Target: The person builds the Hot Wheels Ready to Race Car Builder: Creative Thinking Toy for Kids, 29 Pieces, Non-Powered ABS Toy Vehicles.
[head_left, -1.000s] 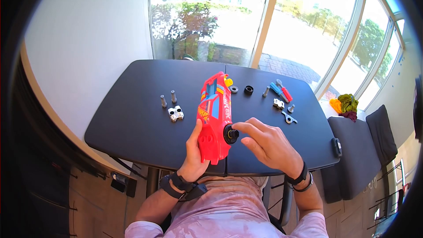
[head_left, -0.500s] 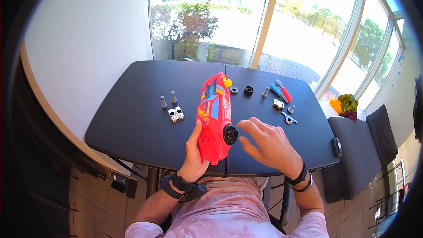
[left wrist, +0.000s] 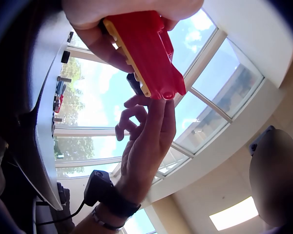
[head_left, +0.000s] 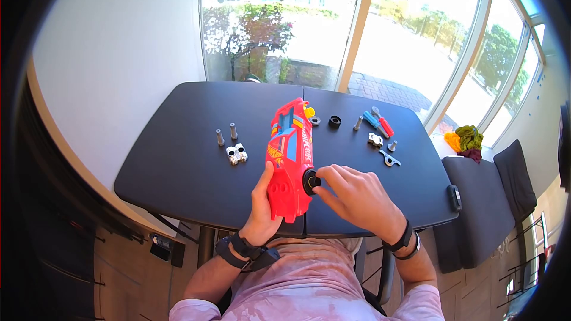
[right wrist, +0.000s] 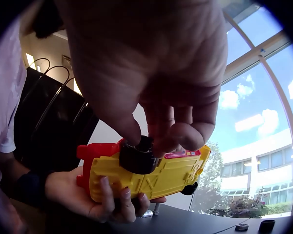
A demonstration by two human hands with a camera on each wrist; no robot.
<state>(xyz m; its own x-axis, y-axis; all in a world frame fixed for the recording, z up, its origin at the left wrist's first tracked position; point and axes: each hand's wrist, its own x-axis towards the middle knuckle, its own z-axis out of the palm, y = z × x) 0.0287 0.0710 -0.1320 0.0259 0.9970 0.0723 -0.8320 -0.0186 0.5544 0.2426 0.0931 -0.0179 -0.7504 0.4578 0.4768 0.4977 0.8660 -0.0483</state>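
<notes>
A red toy car [head_left: 291,142] with a yellow underside is held nose-up over the table by my left hand [head_left: 260,208], whose fingers wrap the body from the left and beneath. On the car's right flank sits a black wheel [right wrist: 136,163] with a dark hub piece sticking out. My right hand [head_left: 363,199] pinches that hub piece between thumb and fingertips. In the right wrist view, the thumb and fingers press in from either side of the hub, partly hiding it. A yellow wheel hub [head_left: 309,111] without a tire shows near the car's far end.
On the black table [head_left: 178,113], two grey pegs [head_left: 220,137] and a silver part [head_left: 237,153] lie left. Beyond the car are a grey ring [head_left: 316,121] and a black tire [head_left: 335,121]. Screwdrivers [head_left: 386,128], another silver part [head_left: 375,139] and a grey wrench-like piece [head_left: 389,158] lie right.
My right hand drew slightly back from the wheel, then moved left again and pinched its hub piece. My left hand and the car stay nearly still.
</notes>
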